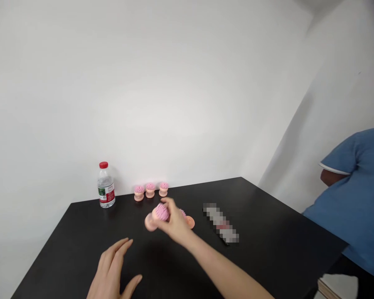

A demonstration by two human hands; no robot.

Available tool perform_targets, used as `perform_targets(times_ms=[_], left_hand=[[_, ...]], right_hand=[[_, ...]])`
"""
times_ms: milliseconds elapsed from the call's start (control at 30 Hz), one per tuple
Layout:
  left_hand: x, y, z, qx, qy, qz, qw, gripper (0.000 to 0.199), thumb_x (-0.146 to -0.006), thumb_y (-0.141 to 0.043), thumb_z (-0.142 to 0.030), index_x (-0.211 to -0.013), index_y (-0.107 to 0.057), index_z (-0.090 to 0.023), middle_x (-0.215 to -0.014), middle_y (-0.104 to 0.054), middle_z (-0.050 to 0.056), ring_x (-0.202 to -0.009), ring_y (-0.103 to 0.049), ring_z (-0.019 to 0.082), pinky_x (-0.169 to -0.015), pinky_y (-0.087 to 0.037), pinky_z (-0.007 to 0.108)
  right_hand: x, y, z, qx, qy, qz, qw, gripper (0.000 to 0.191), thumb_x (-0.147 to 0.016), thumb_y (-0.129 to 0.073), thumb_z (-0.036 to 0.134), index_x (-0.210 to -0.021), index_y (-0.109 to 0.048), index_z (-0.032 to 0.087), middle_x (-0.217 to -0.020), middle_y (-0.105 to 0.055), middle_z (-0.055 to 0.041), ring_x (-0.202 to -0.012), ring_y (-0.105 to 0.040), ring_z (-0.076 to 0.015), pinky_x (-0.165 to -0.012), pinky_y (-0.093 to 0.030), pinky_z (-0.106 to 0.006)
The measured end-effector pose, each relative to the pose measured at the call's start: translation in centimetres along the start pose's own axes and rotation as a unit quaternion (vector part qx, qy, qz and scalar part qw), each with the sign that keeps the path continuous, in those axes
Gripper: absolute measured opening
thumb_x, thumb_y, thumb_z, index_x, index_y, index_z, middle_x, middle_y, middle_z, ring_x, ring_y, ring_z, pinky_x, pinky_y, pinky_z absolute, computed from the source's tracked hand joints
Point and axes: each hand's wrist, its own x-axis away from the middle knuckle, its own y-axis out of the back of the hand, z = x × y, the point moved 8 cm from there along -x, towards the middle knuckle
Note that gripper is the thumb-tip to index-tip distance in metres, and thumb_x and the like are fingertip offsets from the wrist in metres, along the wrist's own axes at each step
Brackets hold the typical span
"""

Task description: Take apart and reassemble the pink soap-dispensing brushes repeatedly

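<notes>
My right hand [173, 224] is closed round a small scrub brush [151, 222] with pink bristles and a pale pink base. It holds the brush tilted above the black table [90, 236], with the base toward the left. Behind my fingers another scrub brush [190, 222] lies on its side, partly hidden, its round peach base facing right. Three more scrub brushes [150, 190] stand upright, bristles up, in a row by the wall. My left hand [110, 268] is open and holds nothing, its thumb spread from the fingers, near the table's front.
A water bottle [106, 189] with a red cap stands at the back left. Right of my right hand lies a long pixelated item [221, 223]. A person in a blue shirt [355, 199] is beside the table's right edge. A pale boxy object [338, 286] shows at bottom right.
</notes>
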Motion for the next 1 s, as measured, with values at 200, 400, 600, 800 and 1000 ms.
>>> perform_targets(times_ms=[200, 400, 600, 800, 1000], left_hand=[[-1.9, 0.2, -0.7, 0.027, 0.095, 0.047, 0.994, 0.03, -0.078, -0.074, -0.047, -0.093, -0.061, -0.024, -0.082, -0.065, 0.002, -0.073, -0.068, 0.025, -0.058, -0.059, 0.037], [-0.4, 0.9, -1.9, 0.018, 0.021, -0.018, 0.999, 0.014, -0.088, -0.064, -0.034, -0.09, -0.056, -0.024, -0.084, -0.065, 0.002, -0.07, -0.065, 0.021, -0.059, -0.055, 0.032], [-0.1, 1.3, -3.3, -0.042, -0.071, -0.017, 0.996, 0.018, -0.088, -0.058, -0.012, -0.102, -0.054, -0.022, -0.099, -0.066, 0.008, -0.088, -0.064, 0.024, -0.074, -0.055, 0.037], [0.5, 0.9, -3.3, -0.05, -0.095, -0.013, 0.994, 0.016, -0.088, -0.061, -0.016, -0.102, -0.055, -0.021, -0.098, -0.068, 0.008, -0.089, -0.064, 0.026, -0.075, -0.053, 0.037], [0.4, 0.8, -3.1, -0.009, -0.08, -0.012, 0.997, 0.006, -0.09, -0.063, -0.023, -0.091, -0.056, -0.023, -0.086, -0.069, 0.004, -0.076, -0.065, 0.021, -0.066, -0.054, 0.031]], right_hand=[[6.7, -6.1, 2.5, -0.173, -0.037, 0.128, 0.976, 0.072, -0.06, -0.082, 0.013, -0.125, -0.053, 0.023, -0.107, -0.066, -0.0021, -0.097, -0.067, -0.0243, -0.087, -0.052, -0.038], [7.9, -7.5, 1.5, -0.229, -0.059, 0.141, 0.961, 0.066, -0.061, -0.081, 0.012, -0.121, -0.055, 0.024, -0.108, -0.066, -0.0025, -0.096, -0.067, -0.0238, -0.08, -0.053, -0.033], [8.2, -7.3, 1.8, -0.155, -0.023, 0.146, 0.977, 0.04, -0.06, -0.086, 0.016, -0.094, -0.066, 0.022, -0.091, -0.067, 0.0016, -0.082, -0.063, -0.0193, -0.07, -0.048, -0.028], [8.2, -6.8, 2.4, -0.124, 0.006, 0.137, 0.983, 0.032, -0.06, -0.088, 0.022, -0.079, -0.062, 0.021, -0.076, -0.06, 0.0061, -0.07, -0.056, -0.0142, -0.064, -0.042, -0.024], [8.3, -6.4, 3.1, -0.125, 0.061, 0.16, 0.977, 0.034, -0.063, -0.088, 0.029, -0.085, -0.065, 0.021, -0.084, -0.063, 0.0024, -0.076, -0.061, -0.0172, -0.069, -0.047, -0.027]])
